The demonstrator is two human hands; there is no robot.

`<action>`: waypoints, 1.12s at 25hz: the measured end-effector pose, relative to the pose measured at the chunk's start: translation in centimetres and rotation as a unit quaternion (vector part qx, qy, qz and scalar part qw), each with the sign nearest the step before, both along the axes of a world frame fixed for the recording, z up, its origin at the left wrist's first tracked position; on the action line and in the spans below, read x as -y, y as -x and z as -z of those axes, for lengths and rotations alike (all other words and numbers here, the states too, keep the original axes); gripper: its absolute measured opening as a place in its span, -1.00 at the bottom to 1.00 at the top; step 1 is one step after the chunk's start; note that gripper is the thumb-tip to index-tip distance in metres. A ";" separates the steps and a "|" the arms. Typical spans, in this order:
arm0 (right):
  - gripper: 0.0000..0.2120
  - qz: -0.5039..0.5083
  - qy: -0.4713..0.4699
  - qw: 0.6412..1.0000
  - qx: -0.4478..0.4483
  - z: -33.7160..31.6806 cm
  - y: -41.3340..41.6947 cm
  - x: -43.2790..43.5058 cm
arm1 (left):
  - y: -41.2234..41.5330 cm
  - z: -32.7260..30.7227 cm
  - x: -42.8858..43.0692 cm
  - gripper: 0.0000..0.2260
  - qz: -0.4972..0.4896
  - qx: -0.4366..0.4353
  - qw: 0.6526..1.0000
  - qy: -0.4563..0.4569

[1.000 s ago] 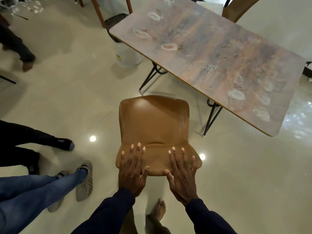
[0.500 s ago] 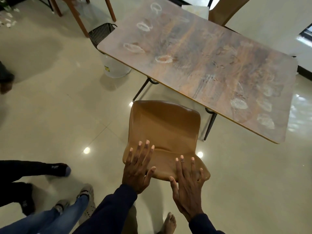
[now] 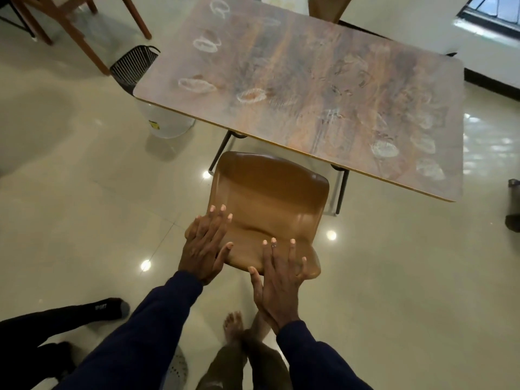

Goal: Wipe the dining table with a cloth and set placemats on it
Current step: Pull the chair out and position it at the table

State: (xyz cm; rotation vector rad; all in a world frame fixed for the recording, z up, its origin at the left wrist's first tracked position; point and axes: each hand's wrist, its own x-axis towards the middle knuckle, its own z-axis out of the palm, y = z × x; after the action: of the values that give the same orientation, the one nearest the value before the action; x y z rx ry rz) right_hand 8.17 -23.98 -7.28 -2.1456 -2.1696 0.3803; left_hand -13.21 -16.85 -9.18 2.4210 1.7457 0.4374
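rectangular wood-grain dining table point(image 3: 323, 88) stands ahead on dark metal legs, its top marked with whitish oval smears. a tan moulded plastic chair point(image 3: 270, 198) sits at its near edge, front tucked just under the tabletop. left hand point(image 3: 205, 246) and right hand point(image 3: 281, 274) lie flat on the chair's backrest top, fingers spread, gripping nothing. no cloth or placemats in view. glossy cream tiled floor point(image 3: 394, 277) beneath.

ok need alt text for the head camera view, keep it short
Both hands, left hand and right hand, lie flat with fingers spread on the back of a tan moulded plastic chair that faces a rectangular wood-grain dining table. The tabletop is bare and marked with whitish ring-shaped smears; no cloth or placemats are in view.
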 end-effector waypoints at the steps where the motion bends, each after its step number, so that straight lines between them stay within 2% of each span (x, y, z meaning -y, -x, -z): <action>1: -0.32 0.001 0.006 1.000 0.000 -0.1 1.1 -0.1 | 1.0 -0.1 -0.4 -0.44 0.007 -0.005 1.000 0.003; 9: -0.28 0.055 -0.005 0.997 -0.050 0.4 2.8 0.5 | 4.0 0.0 -0.3 -0.46 0.110 -0.026 0.993 0.011; 16: -0.28 0.096 0.022 0.995 -0.023 0.4 5.7 2.8 | 6.3 0.1 1.2 -0.44 0.159 -0.017 0.986 0.042; 22: -0.34 0.112 0.016 0.992 -0.060 0.6 8.6 5.3 | 8.5 0.1 1.4 -0.44 0.174 -0.003 0.983 0.055; 28: -0.40 0.109 -0.024 0.991 -0.069 0.6 6.3 6.5 | 7.6 0.0 4.9 -0.42 0.167 -0.001 0.984 0.060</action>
State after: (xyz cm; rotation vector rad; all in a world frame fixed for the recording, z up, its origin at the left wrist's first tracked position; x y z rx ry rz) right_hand 1.83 -30.47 -7.86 -2.2284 -1.8316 0.4407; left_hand -20.81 -21.70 -9.16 2.5554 1.2862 0.2806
